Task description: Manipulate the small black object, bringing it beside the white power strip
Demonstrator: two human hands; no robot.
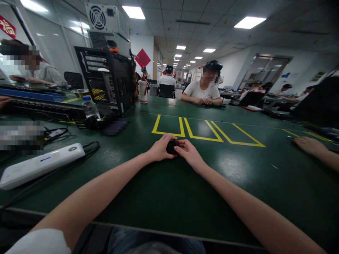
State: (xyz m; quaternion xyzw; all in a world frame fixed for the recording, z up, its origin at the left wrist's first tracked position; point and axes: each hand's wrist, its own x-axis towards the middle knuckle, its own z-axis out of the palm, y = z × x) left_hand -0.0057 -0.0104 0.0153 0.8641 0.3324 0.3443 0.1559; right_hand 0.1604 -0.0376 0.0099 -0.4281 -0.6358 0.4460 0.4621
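Between my two hands is a small black rounded object [171, 147], with a hint of green at its top edge; its exact kind does not show. My left hand [161, 147] wraps round its left side, thumb and fingers curled over it. From the right, my right hand [188, 152] pinches at the same object with thumb and forefinger together. Both hands rest low over the green tabletop [169, 190], just in front of the yellow tape outlines [169, 134]. Parts of the object are hidden by the fingers.
At left lie a white power strip [45, 164] with a black cable and a plastic bottle [90, 108]. An open black computer case [106, 83] stands behind, beside a white cup [143, 91]. Another person's hand [308, 145] rests at right; a person [205, 86] sits opposite.
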